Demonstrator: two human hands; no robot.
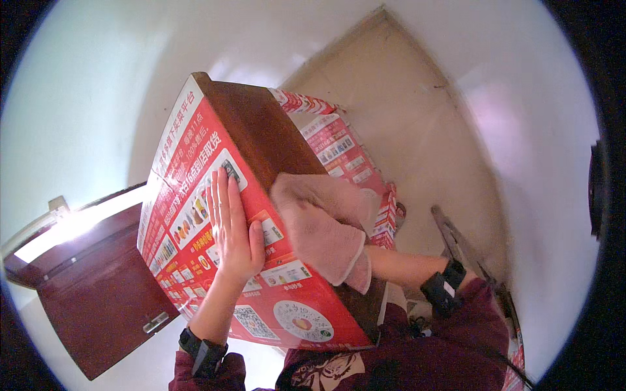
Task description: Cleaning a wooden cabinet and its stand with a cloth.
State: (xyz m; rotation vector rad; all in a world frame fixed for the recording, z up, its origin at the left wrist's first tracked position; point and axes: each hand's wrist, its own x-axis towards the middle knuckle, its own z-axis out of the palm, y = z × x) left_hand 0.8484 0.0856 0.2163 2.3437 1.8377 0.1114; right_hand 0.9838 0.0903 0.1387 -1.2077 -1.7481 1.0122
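Note:
A piece of dark brown wooden furniture, probably a table, stands before me with a red printed sheet covering its top. My left hand lies palm down on that sheet, with its fingers stretched out and nothing held. A pink cloth is bunched over my right hand, which presses it against the brown side edge. The cloth hides the fingers of the right hand. Similar printed paper wraps a leg at the far end and another leg nearer me.
A printed panel shows between the legs. Beige floor meets pale walls beyond. A dark red door with a metal handle is at left. A long grey object lies at right, near a partly hidden shoe.

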